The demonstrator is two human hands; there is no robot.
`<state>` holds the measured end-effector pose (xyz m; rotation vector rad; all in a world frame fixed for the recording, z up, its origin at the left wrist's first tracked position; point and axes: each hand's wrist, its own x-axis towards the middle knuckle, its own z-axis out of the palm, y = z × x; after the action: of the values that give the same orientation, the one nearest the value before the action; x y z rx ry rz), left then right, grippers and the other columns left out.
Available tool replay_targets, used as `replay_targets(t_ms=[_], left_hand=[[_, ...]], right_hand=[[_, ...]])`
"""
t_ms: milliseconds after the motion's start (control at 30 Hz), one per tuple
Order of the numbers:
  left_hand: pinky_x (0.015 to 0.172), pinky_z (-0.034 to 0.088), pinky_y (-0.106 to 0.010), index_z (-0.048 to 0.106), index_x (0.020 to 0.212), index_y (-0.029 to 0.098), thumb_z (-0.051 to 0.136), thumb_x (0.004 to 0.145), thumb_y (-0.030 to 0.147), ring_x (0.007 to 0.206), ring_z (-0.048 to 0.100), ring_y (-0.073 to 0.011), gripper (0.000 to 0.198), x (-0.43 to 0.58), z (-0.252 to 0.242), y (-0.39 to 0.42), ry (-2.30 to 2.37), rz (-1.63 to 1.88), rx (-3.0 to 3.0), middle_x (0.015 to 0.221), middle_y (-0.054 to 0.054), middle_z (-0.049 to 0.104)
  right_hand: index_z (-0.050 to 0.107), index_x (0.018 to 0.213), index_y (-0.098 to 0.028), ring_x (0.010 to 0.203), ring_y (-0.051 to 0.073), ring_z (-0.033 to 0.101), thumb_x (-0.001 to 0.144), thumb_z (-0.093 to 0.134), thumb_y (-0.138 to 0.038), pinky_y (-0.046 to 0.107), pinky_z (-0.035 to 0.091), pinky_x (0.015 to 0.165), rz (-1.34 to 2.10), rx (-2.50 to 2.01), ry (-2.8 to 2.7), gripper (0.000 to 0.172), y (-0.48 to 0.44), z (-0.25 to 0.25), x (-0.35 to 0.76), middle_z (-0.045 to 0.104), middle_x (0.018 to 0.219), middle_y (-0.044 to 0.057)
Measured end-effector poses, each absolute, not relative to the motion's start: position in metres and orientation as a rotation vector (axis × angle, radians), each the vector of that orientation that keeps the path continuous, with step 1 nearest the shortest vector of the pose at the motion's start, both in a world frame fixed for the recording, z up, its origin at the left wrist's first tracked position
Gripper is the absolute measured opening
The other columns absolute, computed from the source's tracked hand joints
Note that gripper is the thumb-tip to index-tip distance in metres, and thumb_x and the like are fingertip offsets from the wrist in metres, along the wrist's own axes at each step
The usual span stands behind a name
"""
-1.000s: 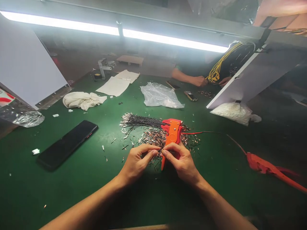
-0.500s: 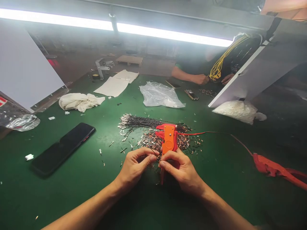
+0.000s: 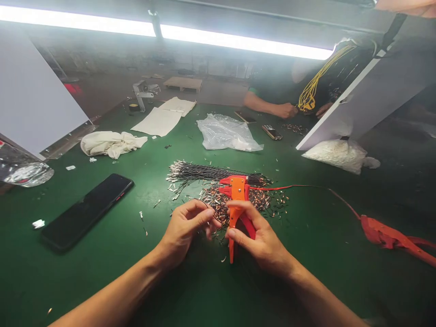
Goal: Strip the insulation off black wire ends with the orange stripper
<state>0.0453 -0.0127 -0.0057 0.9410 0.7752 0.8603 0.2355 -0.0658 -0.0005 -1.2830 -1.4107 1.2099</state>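
My right hand [image 3: 259, 236] grips an orange wire stripper [image 3: 237, 204] upright, jaws pointing away over a heap of small metal terminals [image 3: 235, 200] on the green table [image 3: 102, 263]. Its handles are spread, one sticking down below my palm. My left hand [image 3: 185, 227] sits just left of the tool, thumb and forefinger pinched together on something too thin to make out. Behind the heap lies a bundle of black wires [image 3: 207, 172] with bare ends. A red cord [image 3: 299, 187] trails from the tool to the right.
A black phone [image 3: 86, 211] lies at left, a white cloth [image 3: 111, 143] and papers [image 3: 160, 120] behind it. A clear plastic bag [image 3: 226, 134] sits mid-table, a white bag [image 3: 335, 154] and red strap [image 3: 391, 238] at right. Another person's hands [image 3: 286, 110] handle yellow wires across the table.
The stripper's handles have spread apart and its lower handle now shows below my right palm. My left hand has drawn slightly left, away from the right hand.
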Motion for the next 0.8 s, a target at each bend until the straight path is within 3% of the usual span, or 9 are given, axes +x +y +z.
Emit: replay_targets(t_ms=[100, 167, 233, 300, 367, 467, 567, 700, 800], left_hand=[[0.056, 0.051, -0.024, 0.058, 0.078, 0.016, 0.077, 0.076, 0.028, 0.061, 0.065, -0.0141, 0.023, 0.036, -0.002, -0.004, 0.792, 0.89, 0.736, 0.071, -0.006, 0.073], [0.059, 0.053, -0.025, 0.057, 0.078, 0.016, 0.078, 0.074, 0.025, 0.067, 0.067, -0.0155, 0.023, 0.029, 0.0, 0.001, 0.799, 0.919, 0.675, 0.075, -0.007, 0.074], [0.059, 0.053, -0.025, 0.058, 0.078, 0.016, 0.079, 0.074, 0.025, 0.069, 0.066, -0.0158, 0.023, 0.023, 0.002, 0.004, 0.783, 0.951, 0.647, 0.078, -0.006, 0.073], [0.054, 0.051, -0.024, 0.06, 0.079, 0.017, 0.079, 0.074, 0.026, 0.066, 0.063, -0.0147, 0.021, 0.02, 0.002, 0.005, 0.743, 0.977, 0.631, 0.076, -0.004, 0.071], [0.05, 0.048, -0.023, 0.063, 0.078, 0.017, 0.079, 0.073, 0.027, 0.062, 0.059, -0.0123, 0.02, 0.019, 0.002, 0.007, 0.708, 1.002, 0.626, 0.073, -0.002, 0.067], [0.048, 0.045, -0.022, 0.066, 0.077, 0.016, 0.08, 0.072, 0.027, 0.059, 0.053, -0.01, 0.018, 0.02, 0.001, 0.009, 0.703, 1.03, 0.619, 0.07, 0.0, 0.061], [0.047, 0.044, -0.021, 0.069, 0.079, 0.015, 0.08, 0.071, 0.027, 0.062, 0.051, -0.01, 0.018, 0.022, 0.002, 0.008, 0.724, 1.048, 0.608, 0.072, 0.0, 0.059], [0.049, 0.044, -0.021, 0.07, 0.08, 0.014, 0.08, 0.071, 0.028, 0.064, 0.05, -0.0099, 0.019, 0.024, 0.005, 0.004, 0.758, 1.082, 0.615, 0.074, -0.001, 0.059], [0.05, 0.044, -0.021, 0.071, 0.08, 0.014, 0.081, 0.069, 0.029, 0.063, 0.05, -0.0095, 0.021, 0.024, 0.009, 0.002, 0.782, 1.125, 0.614, 0.074, -0.001, 0.059]], right_hand=[[0.009, 0.147, -0.041, 0.098, 0.022, 0.061, 0.082, 0.068, -0.02, 0.045, 0.048, 0.092, 1.239, -1.148, -1.191, 0.091, -0.065, 0.002, 0.241, 0.05, 0.127, 0.006], [-0.009, 0.146, -0.045, 0.085, 0.021, 0.066, 0.081, 0.07, -0.02, 0.046, 0.054, 0.082, 1.296, -1.069, -1.044, 0.105, -0.064, 0.004, 0.247, 0.054, 0.122, 0.006], [0.005, 0.146, -0.038, 0.076, 0.02, 0.067, 0.081, 0.071, -0.021, 0.042, 0.057, 0.073, 1.394, -1.017, -0.941, 0.094, -0.062, 0.008, 0.254, 0.06, 0.109, 0.005], [0.034, 0.136, -0.025, 0.076, 0.019, 0.067, 0.083, 0.07, -0.021, 0.036, 0.058, 0.071, 1.525, -0.976, -0.851, 0.064, -0.061, 0.01, 0.257, 0.065, 0.097, 0.006], [0.049, 0.12, -0.02, 0.079, 0.017, 0.068, 0.083, 0.069, -0.018, 0.031, 0.057, 0.073, 1.63, -0.939, -0.741, 0.042, -0.061, 0.01, 0.256, 0.066, 0.097, 0.006], [0.049, 0.113, -0.023, 0.086, 0.018, 0.069, 0.085, 0.066, -0.015, 0.037, 0.058, 0.079, 1.715, -0.877, -0.596, 0.034, -0.064, 0.008, 0.247, 0.065, 0.108, 0.005], [0.045, 0.113, -0.026, 0.083, 0.02, 0.069, 0.09, 0.06, -0.017, 0.046, 0.059, 0.076, 1.847, -0.787, -0.55, 0.029, -0.071, 0.003, 0.234, 0.067, 0.095, 0.002], [0.047, 0.111, -0.023, 0.066, 0.016, 0.065, 0.086, 0.062, -0.019, 0.037, 0.058, 0.06, 1.876, -0.743, -0.635, 0.03, -0.079, -0.006, 0.223, 0.065, 0.085, 0.002], [0.051, 0.109, -0.019, 0.065, 0.017, 0.065, 0.083, 0.067, -0.024, 0.036, 0.058, 0.06, 1.885, -0.793, -0.673, 0.032, -0.08, -0.01, 0.221, 0.064, 0.085, 0.003]])
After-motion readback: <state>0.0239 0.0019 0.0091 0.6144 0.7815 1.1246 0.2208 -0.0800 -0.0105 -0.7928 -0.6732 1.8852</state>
